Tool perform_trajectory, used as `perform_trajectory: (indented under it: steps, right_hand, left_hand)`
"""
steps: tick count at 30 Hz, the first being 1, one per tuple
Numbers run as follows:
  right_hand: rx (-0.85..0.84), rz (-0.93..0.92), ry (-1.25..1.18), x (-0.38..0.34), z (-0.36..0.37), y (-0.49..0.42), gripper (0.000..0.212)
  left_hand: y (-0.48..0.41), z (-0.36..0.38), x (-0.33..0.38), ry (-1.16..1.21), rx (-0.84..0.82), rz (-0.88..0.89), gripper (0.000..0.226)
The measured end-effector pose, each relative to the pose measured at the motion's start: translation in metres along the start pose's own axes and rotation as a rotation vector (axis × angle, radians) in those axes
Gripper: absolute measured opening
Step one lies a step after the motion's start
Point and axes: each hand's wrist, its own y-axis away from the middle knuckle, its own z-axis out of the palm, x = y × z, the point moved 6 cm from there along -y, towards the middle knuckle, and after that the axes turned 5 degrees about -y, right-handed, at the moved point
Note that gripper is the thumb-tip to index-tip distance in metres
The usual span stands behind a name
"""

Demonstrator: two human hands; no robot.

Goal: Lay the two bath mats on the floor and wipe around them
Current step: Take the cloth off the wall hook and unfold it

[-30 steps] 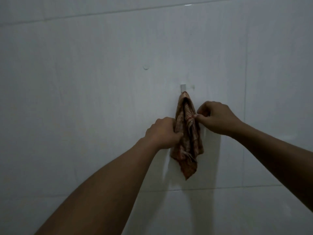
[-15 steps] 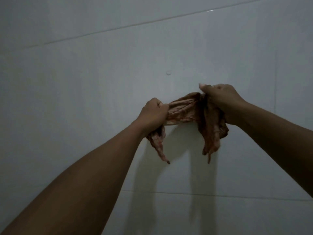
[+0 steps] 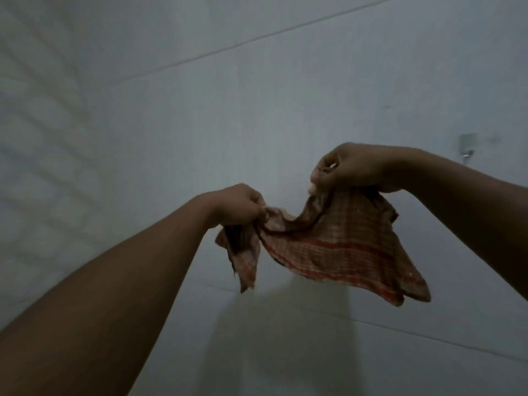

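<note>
Metal hook [image 3: 467,148] on tiled wall [image 3: 200,124]

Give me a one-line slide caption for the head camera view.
Left hand and right hand spread a checked cloth before a tiled wall, beside a bare hook.

Both bare forearms extended forward, left hand [image 3: 240,205] lower, right hand [image 3: 351,170] higher, curled fingers [image 3: 315,178] pinching cloth [image 3: 337,241]

Counted: one checked cloth [image 3: 337,247], seen low at 4 o'clock. Two hands are counted: left hand [image 3: 237,205] near centre, right hand [image 3: 348,168] at 2 o'clock. One metal wall hook [image 3: 467,148] is logged at 3 o'clock.
</note>
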Motion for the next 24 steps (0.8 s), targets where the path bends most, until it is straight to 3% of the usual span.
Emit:
perform_trajectory:
  steps: [3, 5, 10, 14, 19, 24]
  right_hand:
    - [-0.205, 0.002, 0.103, -0.025, 0.061, -0.031, 0.019]
    - [-0.259, -0.063, 0.158, -0.054, 0.101, -0.05, 0.019]
    - [-0.217, -0.365, 0.201, -0.162, 0.191, -0.086, 0.018]
    - [-0.21, -0.587, 0.153, -0.248, 0.258, -0.088, 0.016]
    - [-0.23, -0.747, 0.075, -0.319, 0.328, -0.092, 0.016]
    - [-0.292, -0.853, 0.02, -0.37, 0.383, -0.1, 0.013]
  left_hand:
    - [0.027, 0.001, -0.072, -0.012, -0.126, -0.164, 0.008]
    - [0.047, -0.004, -0.121, -0.009, -0.122, -0.243, 0.007]
    - [0.109, -0.019, -0.222, 0.018, -0.079, -0.4, 0.011]
    - [0.16, -0.038, -0.285, 0.0, -0.062, -0.499, 0.036]
    - [0.213, -0.061, -0.347, 0.135, 0.048, -0.596, 0.033]
    - [0.265, -0.09, -0.393, 0.081, 0.162, -0.723, 0.038]
